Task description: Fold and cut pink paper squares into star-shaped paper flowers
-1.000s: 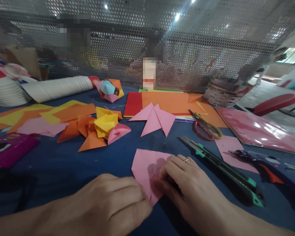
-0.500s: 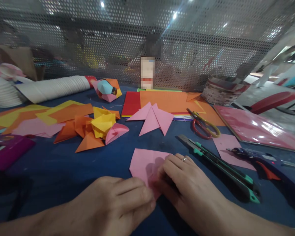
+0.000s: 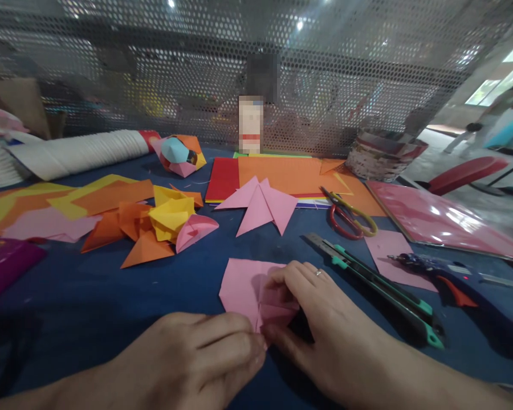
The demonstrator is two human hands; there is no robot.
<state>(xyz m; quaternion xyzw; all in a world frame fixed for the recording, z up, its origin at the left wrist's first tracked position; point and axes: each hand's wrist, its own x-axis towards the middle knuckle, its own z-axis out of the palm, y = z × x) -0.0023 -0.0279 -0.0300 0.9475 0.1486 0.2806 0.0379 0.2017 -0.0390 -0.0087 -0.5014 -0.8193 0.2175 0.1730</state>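
Observation:
A pink sheet of origami paper (image 3: pixel 241 285), partly folded with a crease down its middle, lies on the dark blue table in front of me. My left hand (image 3: pixel 205 353) has its fingers pressed together on the paper's near corner. My right hand (image 3: pixel 310 319), a ring on one finger, curls over the right side, thumb at the near corner and fingertips on the upper surface. Its grip closes around the right flap. Beyond the sheet lie several pink folded pieces (image 3: pixel 260 205), fanned out. Both hands partly cover the near and right edges.
A utility knife (image 3: pixel 380 293), scissors (image 3: pixel 346 219) and a glue gun (image 3: pixel 453 276) lie to the right. Orange and yellow folded papers (image 3: pixel 171 216) are at left, with stacked paper cups (image 3: pixel 85 154) behind. Coloured sheets (image 3: pixel 282 173) and a basket (image 3: pixel 380 156) sit by the mesh panel.
My right fingers have shifted and lifted slightly, showing more of the folded right flap and middle crease. The left hand stays at the near corner. The view has turned slightly right.

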